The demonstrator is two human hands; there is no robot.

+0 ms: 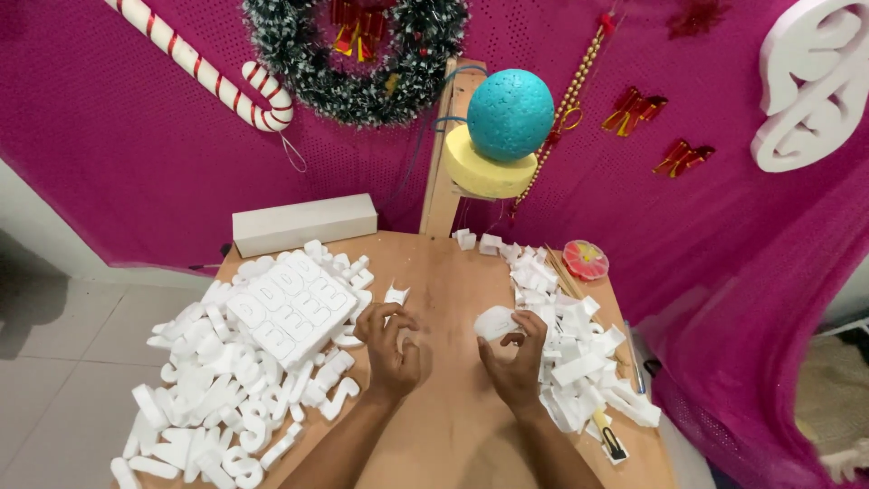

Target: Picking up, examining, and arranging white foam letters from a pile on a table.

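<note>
My left hand (389, 349) hovers over the wooden table (444, 272), fingers curled and pinched together; whether a tiny foam bit sits between them I cannot tell. My right hand (513, 362) grips a rounded white foam piece (494, 321) at its fingertips. A small white foam scrap (396, 294) lies just beyond my left hand. Left of it rests a white foam sheet cut with letter shapes (291, 308), on top of a heap of white foam letters (213, 389).
A pile of white foam offcuts (570, 349) fills the table's right side, with a yellow-handled cutter (610, 436) near the front. A white foam block (304, 224), wooden sticks (563, 272), a round pink box (586, 259), a blue ball (510, 113) on a yellow disc stand behind.
</note>
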